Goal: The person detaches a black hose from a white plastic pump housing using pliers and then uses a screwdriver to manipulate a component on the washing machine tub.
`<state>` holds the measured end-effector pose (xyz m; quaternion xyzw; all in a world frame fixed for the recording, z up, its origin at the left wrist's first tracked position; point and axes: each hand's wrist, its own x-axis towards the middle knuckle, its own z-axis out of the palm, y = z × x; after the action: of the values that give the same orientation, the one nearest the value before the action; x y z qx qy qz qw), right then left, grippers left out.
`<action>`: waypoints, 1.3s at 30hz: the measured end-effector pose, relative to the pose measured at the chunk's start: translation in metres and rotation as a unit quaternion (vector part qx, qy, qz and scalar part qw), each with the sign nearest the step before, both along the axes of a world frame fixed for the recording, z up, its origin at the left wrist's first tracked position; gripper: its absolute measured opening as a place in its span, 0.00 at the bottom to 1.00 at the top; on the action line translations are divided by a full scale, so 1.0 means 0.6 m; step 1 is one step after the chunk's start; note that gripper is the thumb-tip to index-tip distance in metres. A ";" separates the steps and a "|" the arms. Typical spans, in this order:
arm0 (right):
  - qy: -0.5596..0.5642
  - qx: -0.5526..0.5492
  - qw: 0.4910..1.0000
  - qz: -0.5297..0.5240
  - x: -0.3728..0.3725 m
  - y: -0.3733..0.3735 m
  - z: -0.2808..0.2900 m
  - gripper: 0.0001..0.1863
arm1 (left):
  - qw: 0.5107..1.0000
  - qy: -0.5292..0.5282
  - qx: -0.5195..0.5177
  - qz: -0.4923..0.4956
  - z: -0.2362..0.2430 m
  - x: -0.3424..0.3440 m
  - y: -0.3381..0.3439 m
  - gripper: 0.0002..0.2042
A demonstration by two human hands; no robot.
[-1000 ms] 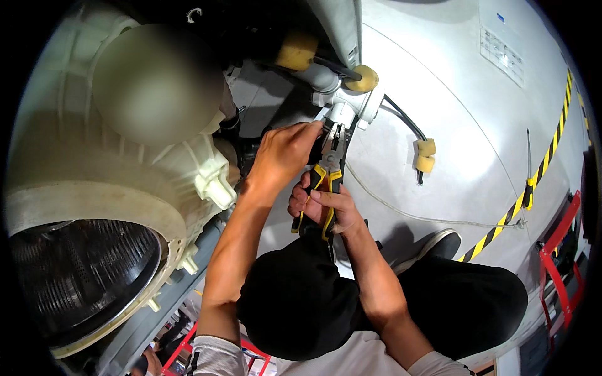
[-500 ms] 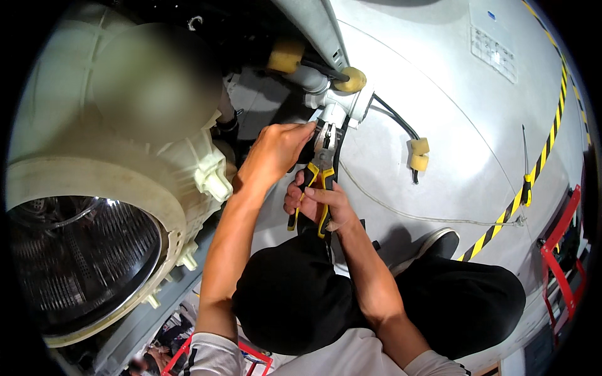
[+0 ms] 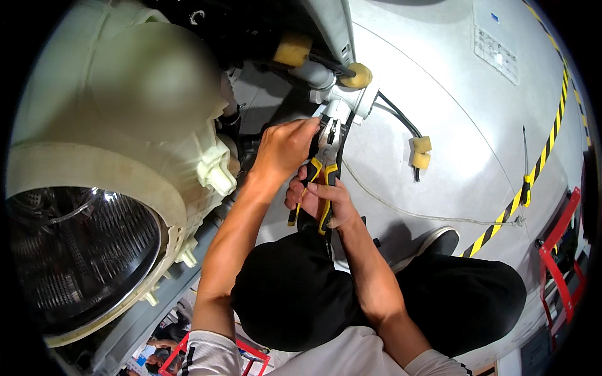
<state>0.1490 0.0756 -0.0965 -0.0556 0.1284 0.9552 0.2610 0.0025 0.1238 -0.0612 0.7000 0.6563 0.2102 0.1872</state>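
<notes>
My right hand (image 3: 321,199) is wrapped round the handles of yellow-and-black pliers (image 3: 327,153), which point away from me. Their jaws meet the near end of a white plastic fitting (image 3: 339,109), but whether they bite on it is hard to tell. My left hand (image 3: 283,149) is closed just left of the jaws, fingertips against the dark area by the fitting; whatever it pinches is hidden. A grey hose (image 3: 315,75) joins the fitting from the upper left. A yellow foam piece (image 3: 358,76) sits around a black cable beside it.
A washing machine tub (image 3: 169,182) with its metal drum (image 3: 81,250) stands at left. On the floor at right are a cable with yellow foam blocks (image 3: 421,152), a thin grey hose (image 3: 426,218), a screwdriver (image 3: 527,182) and striped tape (image 3: 552,135). A red metal frame (image 3: 558,238) stands far right.
The fitting, the foam pieces and the plier jaws sit slightly farther right in view. Both hands keep their holds, and the left has shifted a little with the fitting.
</notes>
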 end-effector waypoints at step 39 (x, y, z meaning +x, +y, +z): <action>0.013 -0.009 1.000 -0.008 -0.002 0.001 -0.009 0.13 | 0.995 0.025 -0.090 -0.030 0.028 0.001 0.024 0.12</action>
<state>0.1480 0.0761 -0.1020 -0.0444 0.1404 0.9525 0.2665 0.0033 0.1384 -0.0446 0.7047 0.6556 0.1272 0.2395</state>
